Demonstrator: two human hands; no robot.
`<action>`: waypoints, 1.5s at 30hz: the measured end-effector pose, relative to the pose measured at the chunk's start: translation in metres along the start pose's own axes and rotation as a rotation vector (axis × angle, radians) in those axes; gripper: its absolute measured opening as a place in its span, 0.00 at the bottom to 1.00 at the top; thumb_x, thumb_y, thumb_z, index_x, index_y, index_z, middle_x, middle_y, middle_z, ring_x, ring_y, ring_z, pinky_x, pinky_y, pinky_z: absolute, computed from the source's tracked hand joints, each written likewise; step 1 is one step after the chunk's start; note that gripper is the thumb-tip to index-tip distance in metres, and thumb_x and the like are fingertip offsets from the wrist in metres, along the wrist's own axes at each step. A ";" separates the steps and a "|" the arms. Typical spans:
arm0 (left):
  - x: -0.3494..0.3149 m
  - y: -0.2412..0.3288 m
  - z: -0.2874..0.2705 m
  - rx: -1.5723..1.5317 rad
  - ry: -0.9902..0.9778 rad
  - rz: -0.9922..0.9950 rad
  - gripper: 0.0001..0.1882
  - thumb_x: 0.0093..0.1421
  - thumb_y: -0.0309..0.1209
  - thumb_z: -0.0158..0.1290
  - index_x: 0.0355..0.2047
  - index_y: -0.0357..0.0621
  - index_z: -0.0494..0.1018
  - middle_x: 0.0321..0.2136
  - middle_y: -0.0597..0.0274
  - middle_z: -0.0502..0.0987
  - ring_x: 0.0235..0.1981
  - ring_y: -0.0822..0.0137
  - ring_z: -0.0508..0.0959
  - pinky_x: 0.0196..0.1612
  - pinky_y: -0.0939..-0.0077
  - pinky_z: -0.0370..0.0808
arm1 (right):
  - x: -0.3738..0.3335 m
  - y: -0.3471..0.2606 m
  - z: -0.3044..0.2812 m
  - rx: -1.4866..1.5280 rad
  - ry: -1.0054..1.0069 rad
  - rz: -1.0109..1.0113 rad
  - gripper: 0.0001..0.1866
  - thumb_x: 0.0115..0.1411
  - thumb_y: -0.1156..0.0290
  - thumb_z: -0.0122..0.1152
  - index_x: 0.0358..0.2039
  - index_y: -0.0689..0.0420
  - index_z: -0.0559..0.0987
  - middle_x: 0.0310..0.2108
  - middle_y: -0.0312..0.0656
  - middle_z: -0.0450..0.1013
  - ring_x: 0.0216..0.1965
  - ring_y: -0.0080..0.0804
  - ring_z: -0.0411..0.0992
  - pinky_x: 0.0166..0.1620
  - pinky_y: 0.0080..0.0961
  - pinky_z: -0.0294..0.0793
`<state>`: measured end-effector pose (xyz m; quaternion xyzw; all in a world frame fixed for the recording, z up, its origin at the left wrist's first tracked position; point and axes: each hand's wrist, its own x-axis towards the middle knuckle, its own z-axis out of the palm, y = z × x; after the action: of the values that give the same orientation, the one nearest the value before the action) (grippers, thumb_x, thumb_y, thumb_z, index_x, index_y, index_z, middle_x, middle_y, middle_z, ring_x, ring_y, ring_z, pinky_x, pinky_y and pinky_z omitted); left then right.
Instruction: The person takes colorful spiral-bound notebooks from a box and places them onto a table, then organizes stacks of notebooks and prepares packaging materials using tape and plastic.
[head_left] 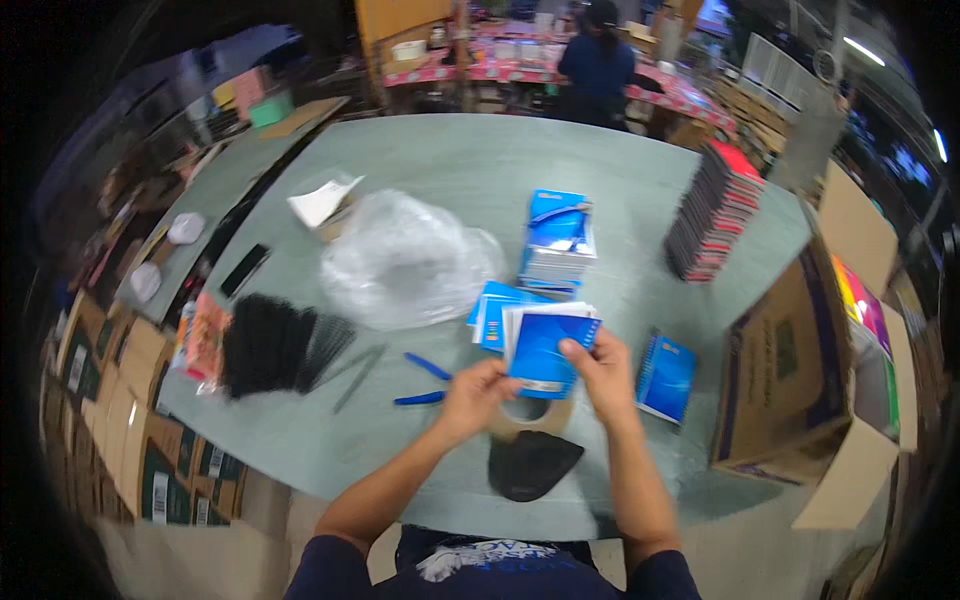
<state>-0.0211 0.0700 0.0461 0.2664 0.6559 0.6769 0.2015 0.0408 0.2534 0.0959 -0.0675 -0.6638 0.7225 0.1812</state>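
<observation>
Above the near middle of the table I hold a few blue-and-white printed covers (553,352) in both hands. My left hand (474,402) pinches their lower left corner. My right hand (603,368) grips their right edge, thumb on top. Just behind them, more blue covers (493,318) lie loosely fanned on the table. Farther back stands a neat stack of blue-covered booklets (557,235). Below my hands are a roll of tape (527,408), partly hidden, and a black flat piece (533,466). A blue-handled tool (426,380), its head hidden, lies beside my left hand.
A blue spiral notebook (666,376) lies at the right, near an open cardboard box (785,370). A tall red-and-black stack (712,212) stands farther back. On the left are a clear plastic bag (400,262), black wire bindings (272,345) and a phone (244,270). Another person (597,65) stands beyond.
</observation>
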 end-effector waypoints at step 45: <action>-0.039 0.028 -0.025 0.500 0.215 0.160 0.24 0.55 0.29 0.56 0.53 0.46 0.67 0.25 0.59 0.76 0.23 0.74 0.74 0.29 0.80 0.71 | 0.028 -0.015 0.048 -0.897 -0.478 -0.143 0.14 0.48 0.78 0.60 0.38 0.61 0.78 0.33 0.52 0.75 0.35 0.50 0.74 0.39 0.34 0.73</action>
<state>-0.0045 0.0244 0.0699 0.2855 0.7970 0.5322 0.0049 0.0008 0.2188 0.1198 0.0743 -0.9343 0.3477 0.0265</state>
